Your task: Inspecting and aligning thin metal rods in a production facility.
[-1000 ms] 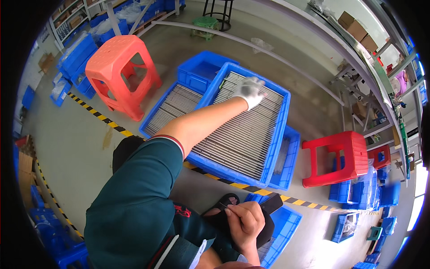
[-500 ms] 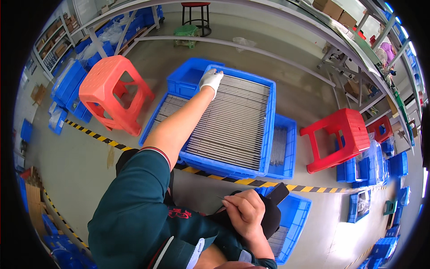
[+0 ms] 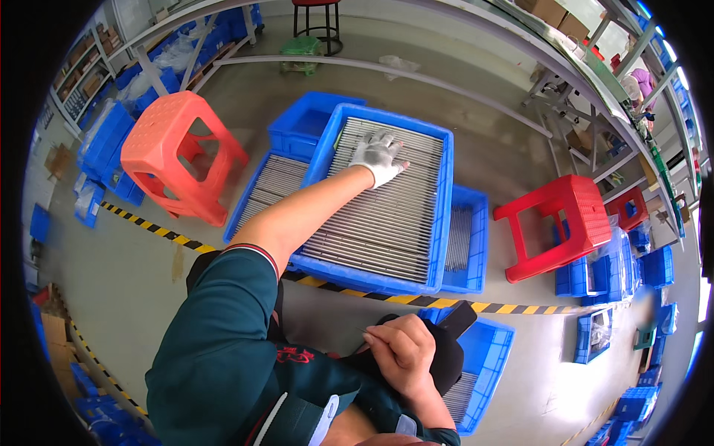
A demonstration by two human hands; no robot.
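Observation:
My left hand (image 3: 381, 157), in a white glove with grey-coated fingers, lies flat with fingers spread on the thin metal rods (image 3: 372, 230). These rods fill a blue crate (image 3: 448, 201) side by side, in a layer close to the rim. Bare and closed, my right hand (image 3: 405, 353) is held in front of my body, thumb and fingertips pinched together. Whatever is between those fingertips is too small to make out. More rods (image 3: 274, 182) show in a lower crate to the left, and others (image 3: 459, 238) in a crate to the right.
An orange plastic stool (image 3: 182, 149) stands left, a red one (image 3: 558, 223) right. Behind the crates runs a metal frame rail (image 3: 416, 74). Yellow-and-black floor tape (image 3: 401, 299) passes in front. Another blue crate (image 3: 487, 364) with rods sits beside my right hand.
My left hand has moved from the far left rim of the crate toward me and rightward, onto the rods, its fingers now spread. My right hand stays nearly still, pinched.

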